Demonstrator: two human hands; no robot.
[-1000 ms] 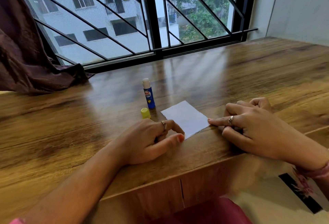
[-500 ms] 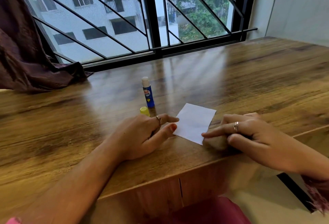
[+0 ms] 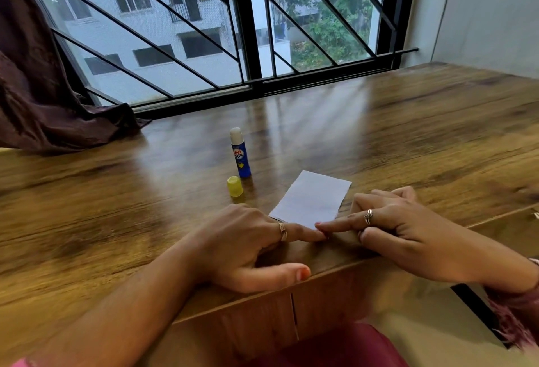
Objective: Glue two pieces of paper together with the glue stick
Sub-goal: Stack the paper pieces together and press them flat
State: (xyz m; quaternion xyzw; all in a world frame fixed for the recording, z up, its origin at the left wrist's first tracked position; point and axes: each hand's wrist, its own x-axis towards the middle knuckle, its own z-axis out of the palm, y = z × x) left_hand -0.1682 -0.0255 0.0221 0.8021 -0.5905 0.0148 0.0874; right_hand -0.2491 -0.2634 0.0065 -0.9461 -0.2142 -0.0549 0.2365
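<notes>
A small white paper (image 3: 312, 199) lies flat on the wooden table (image 3: 116, 206), close to the front edge; I cannot tell whether it is one sheet or two stacked. My left hand (image 3: 248, 247) rests on the table with its forefinger stretched out straight onto the paper's near corner. My right hand (image 3: 408, 229) points its forefinger at that same corner, so the two fingertips meet there. The blue glue stick (image 3: 241, 156) stands upright and uncapped behind the paper, to its left. Its yellow cap (image 3: 235, 186) stands just in front of it.
A barred window (image 3: 248, 31) runs along the table's far edge. A dark curtain (image 3: 43, 98) bunches on the table at the far left. A white wall (image 3: 481, 10) stands at the right. The table's front edge lies directly under my hands.
The paper has turned and slid a little to the right. Both forefingers have come together onto its near corner; my left thumb has spread away from the forefinger.
</notes>
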